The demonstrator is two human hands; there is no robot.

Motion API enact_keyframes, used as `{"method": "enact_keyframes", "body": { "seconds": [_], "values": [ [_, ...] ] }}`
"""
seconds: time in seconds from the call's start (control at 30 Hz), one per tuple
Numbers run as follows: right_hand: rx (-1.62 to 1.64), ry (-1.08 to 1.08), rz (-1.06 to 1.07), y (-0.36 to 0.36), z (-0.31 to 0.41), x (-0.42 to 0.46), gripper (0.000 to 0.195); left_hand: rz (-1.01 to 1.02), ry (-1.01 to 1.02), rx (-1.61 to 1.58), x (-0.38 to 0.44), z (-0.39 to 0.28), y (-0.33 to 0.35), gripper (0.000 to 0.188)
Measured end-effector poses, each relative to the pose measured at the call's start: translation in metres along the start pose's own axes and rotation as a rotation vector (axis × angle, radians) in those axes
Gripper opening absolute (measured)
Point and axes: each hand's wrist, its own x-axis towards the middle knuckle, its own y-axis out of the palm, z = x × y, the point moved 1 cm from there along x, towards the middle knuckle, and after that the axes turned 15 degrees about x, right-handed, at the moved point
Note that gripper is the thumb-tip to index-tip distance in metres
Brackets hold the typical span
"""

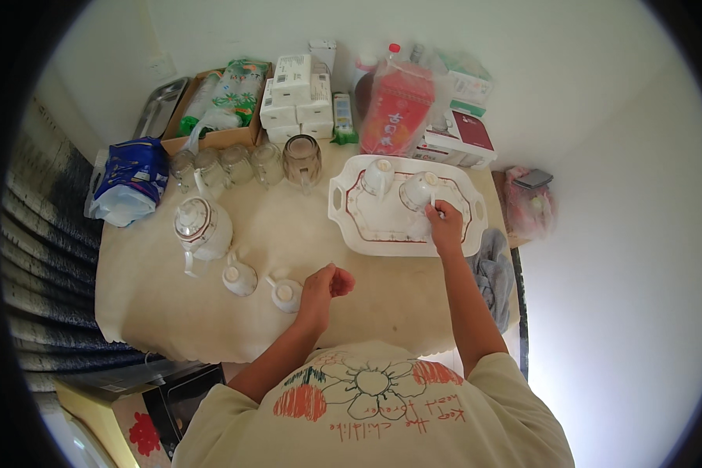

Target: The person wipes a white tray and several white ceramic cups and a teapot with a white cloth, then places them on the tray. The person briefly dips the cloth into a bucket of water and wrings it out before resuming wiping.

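Observation:
A white rectangular serving tray (351, 219) with a reddish-brown patterned line lies on the table, and two white teacups stand upside down on it. My right hand (447, 227) pinches the handle of the right-hand cup (419, 190). The other cup (378, 176) sits near the tray's far left part. Over the tabletop, my left hand (326, 289) is empty, with loosely curled fingers. Beside it an upturned white cup (286, 294) rests on the cloth. Further left are another upturned cup (239, 278) and a lidded white teapot (203, 228).
Glass mugs (237, 165) form a row behind the teapot, ending at a darker glass mug (302, 161). Tissue packs (297, 96), a carton of packages (216, 139) and a red bag (398, 111) line the wall. A grey cloth (492, 281) hangs at the right edge.

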Motion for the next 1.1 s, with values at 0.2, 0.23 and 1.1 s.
{"method": "enact_keyframes", "body": {
  "seconds": [0.2, 0.23, 1.1],
  "values": [
    [-0.026, -0.017, -0.068, 0.018, -0.031, 0.019, 0.017, -0.014, 0.045, 0.04, -0.008, 0.008, -0.007, 0.036],
    [-0.033, -0.016, -0.067, 0.02, -0.033, 0.02, 0.017, -0.019, 0.045, 0.038, -0.009, 0.009, -0.008, 0.036],
    [-0.206, -0.058, -0.046, 0.026, -0.044, 0.033, 0.021, -0.234, 0.215, 0.163, -0.024, -0.013, -0.038, 0.037]
  ]
}}
